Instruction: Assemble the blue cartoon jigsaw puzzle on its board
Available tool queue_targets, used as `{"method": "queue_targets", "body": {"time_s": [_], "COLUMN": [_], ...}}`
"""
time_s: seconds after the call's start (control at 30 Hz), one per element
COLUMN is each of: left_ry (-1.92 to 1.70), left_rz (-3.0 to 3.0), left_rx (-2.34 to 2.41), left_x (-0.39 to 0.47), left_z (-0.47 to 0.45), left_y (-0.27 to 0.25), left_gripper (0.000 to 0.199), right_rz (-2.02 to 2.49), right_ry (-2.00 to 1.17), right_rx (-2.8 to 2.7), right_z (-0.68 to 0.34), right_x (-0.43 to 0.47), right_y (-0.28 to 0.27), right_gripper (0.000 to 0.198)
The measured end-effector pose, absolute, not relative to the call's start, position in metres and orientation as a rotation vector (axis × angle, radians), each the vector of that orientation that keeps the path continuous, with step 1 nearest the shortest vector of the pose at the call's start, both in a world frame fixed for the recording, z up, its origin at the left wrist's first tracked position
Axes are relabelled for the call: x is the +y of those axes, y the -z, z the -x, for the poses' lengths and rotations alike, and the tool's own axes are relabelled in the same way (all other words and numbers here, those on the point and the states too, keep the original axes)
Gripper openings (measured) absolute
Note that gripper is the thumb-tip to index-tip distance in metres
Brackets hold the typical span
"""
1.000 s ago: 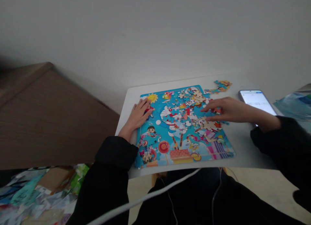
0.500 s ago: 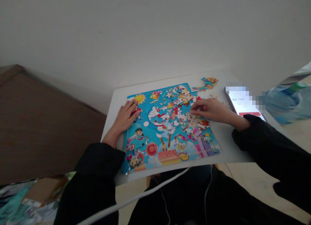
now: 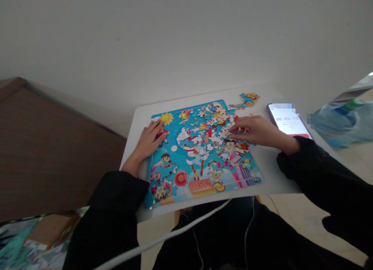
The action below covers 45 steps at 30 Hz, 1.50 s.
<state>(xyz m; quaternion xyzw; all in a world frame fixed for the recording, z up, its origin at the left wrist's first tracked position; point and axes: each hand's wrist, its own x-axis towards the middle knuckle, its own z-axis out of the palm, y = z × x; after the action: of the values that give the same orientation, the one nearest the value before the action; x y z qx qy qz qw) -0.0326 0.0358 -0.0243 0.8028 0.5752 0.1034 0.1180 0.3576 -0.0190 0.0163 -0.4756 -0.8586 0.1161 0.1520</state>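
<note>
A colourful cartoon jigsaw puzzle lies in its blue-edged tray on a small white table. My left hand rests flat on the tray's left edge beside the yellow sun, fingers spread, holding nothing. Over the right part of the puzzle, my right hand has its thumb and fingertips brought together on a puzzle piece, which the fingers partly hide. Just below the fingertips a piece with a face in glasses shows picture side up. Several loose pieces are heaped on the tray's upper right, some with their plain backs up.
Joined puzzle pieces lie on the table beyond the tray's top right corner. A phone showing a timer lies at the right. A white cable crosses in front of the table. A brown wooden panel stands at left.
The fingers of my right hand have shifted slightly up, and the face with glasses now shows where plain-backed pieces were. My left hand stays in place.
</note>
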Motion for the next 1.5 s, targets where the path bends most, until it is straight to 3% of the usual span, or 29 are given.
{"method": "queue_targets", "body": {"time_s": [0.23, 0.83, 1.0, 1.27, 1.5], "left_ry": [-0.302, -0.307, -0.315, -0.309, -0.331], "left_rz": [-2.343, -2.339, -2.329, -2.324, -2.312], "left_rx": [1.665, 1.666, 1.661, 1.653, 1.647], "left_x": [0.037, 0.037, 0.037, 0.037, 0.036], "left_z": [0.033, 0.033, 0.032, 0.032, 0.032], "left_y": [0.025, 0.024, 0.023, 0.023, 0.023], "left_gripper": [0.074, 0.074, 0.074, 0.075, 0.075], "right_rz": [1.243, 1.089, 1.156, 1.386, 1.348], "right_ry": [0.149, 0.364, 0.167, -0.660, -0.410], "right_rx": [-2.579, -2.455, -2.369, -2.204, -2.320], "right_z": [-0.351, -0.339, -0.337, -0.333, -0.338], "right_x": [-0.021, -0.028, -0.030, -0.028, -0.029], "right_y": [-0.001, -0.002, -0.003, -0.005, -0.009], "right_gripper": [0.037, 0.026, 0.031, 0.037, 0.038]}}
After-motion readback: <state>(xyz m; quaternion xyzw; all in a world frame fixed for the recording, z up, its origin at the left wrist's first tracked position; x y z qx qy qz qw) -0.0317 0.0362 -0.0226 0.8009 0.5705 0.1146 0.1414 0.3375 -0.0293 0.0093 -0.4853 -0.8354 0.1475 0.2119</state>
